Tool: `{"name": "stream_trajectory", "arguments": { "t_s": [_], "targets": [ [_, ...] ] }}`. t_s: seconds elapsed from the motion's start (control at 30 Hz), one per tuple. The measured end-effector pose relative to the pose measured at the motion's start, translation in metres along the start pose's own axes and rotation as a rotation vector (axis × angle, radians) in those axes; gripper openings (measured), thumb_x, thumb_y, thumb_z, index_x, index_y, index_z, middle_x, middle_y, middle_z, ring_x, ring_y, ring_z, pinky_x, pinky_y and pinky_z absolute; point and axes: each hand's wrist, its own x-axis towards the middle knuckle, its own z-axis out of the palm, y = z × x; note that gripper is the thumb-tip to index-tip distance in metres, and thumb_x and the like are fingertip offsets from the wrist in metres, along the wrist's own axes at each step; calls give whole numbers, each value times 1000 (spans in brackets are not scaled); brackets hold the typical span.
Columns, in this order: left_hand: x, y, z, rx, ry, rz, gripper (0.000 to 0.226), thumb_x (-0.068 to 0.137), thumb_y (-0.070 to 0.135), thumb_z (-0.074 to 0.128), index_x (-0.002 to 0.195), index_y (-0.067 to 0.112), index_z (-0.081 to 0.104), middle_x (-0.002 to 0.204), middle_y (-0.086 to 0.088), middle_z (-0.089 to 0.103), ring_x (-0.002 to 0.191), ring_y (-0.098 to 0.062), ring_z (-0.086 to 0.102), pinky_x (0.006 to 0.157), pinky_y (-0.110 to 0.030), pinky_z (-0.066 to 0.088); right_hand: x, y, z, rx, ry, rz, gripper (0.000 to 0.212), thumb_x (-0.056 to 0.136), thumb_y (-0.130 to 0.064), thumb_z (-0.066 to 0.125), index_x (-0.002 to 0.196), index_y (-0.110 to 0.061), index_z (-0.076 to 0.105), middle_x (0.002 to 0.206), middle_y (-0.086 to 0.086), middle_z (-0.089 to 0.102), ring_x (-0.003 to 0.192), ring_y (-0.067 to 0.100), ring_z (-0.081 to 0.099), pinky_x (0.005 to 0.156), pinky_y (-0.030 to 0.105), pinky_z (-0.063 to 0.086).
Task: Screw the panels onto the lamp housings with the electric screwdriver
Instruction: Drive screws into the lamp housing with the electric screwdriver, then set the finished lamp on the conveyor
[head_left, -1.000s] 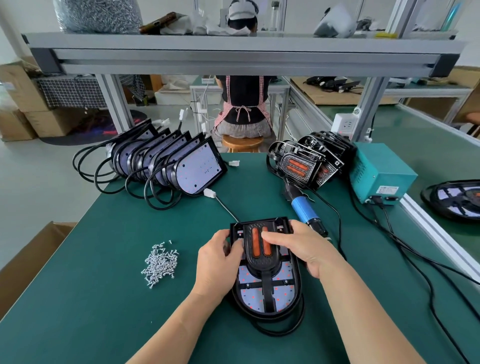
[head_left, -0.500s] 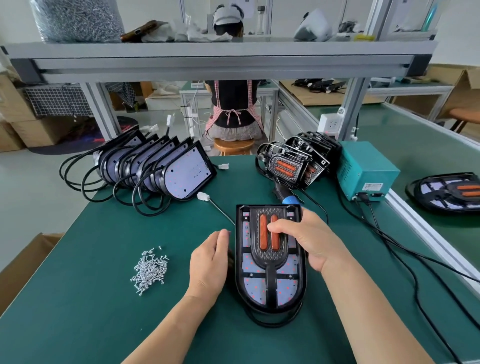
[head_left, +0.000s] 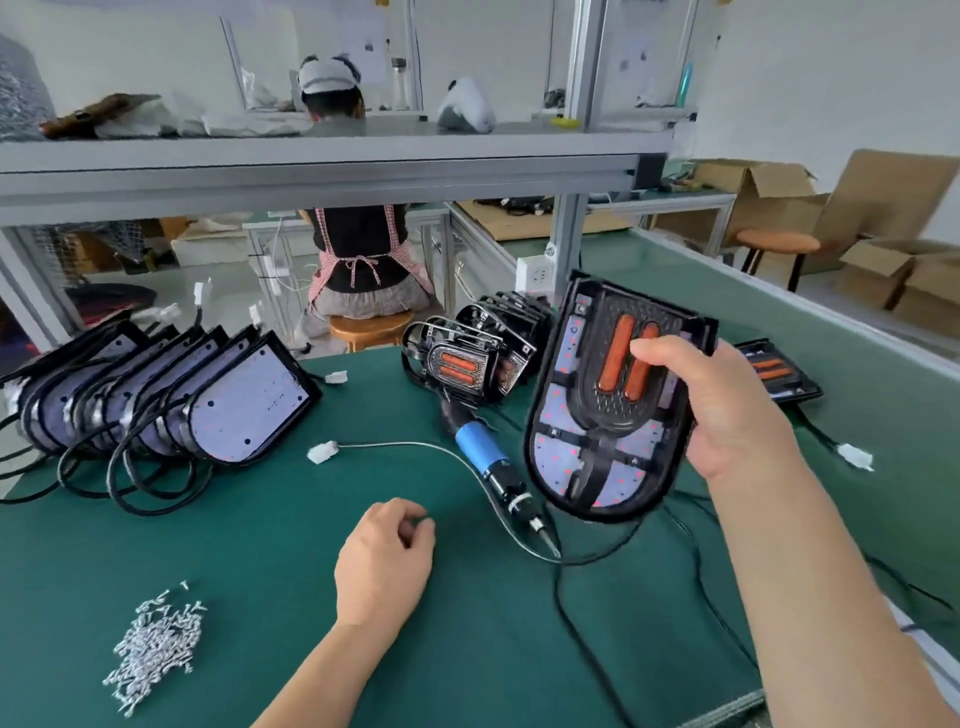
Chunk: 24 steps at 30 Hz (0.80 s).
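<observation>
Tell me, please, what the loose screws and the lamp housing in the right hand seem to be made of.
Screws: probably bright plated steel, given silvery glints. Lamp housing: likely black moulded plastic, slightly glossy, with ribbed detail; metal cannot be excluded.

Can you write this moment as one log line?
right hand: holds lamp up | left hand: curled on table | screwdriver: lying on table | screws: in pile
</observation>
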Motion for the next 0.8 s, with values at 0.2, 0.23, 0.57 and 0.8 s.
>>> {"name": "stream_trajectory", "arguments": {
  "t_s": [0.2, 0.23, 0.57, 0.8],
  "targets": [
    [-3, 5, 1, -20, 2, -17, 18, 91, 24, 67, 80, 37, 62, 80, 12, 64, 74, -4, 58, 63, -26, 43, 29, -43, -61, 109, 174, 19, 7, 82, -21, 69, 86, -16, 73, 81, 6, 75, 70, 21, 72, 68, 31, 59],
    [-6, 11, 1, -98, -6, -24, 20, 92, 23, 66, 80, 38, 64, 80, 11, 66, 75, -5, 59, 65, -26, 45, 31, -46, -69, 135, 173, 28, 7, 85, -20, 67, 84, -16, 72, 80, 6, 74, 68, 21, 71, 69, 31, 59],
    [5, 143, 28, -1037, -639, -275, 23, 102, 20, 56, 105, -3, 59, 100, -14, 73, 84, -19, 73, 76, -25, 59, 15, -19, -73, 196, 82, 126, 36, 92, -15, 59, 62, -17, 79, 71, 4, 75, 60, 17, 71, 56, 25, 57],
    [24, 178, 32, -672, -599, 205, 39, 94, -2, 61, 127, 20, 65, 107, -10, 75, 99, -31, 70, 93, -46, 56, 13, 7, -59, 239, -61, 255, 21, 81, -8, 62, 70, -10, 80, 74, 12, 75, 61, 22, 72, 58, 30, 60]
  ]
}}
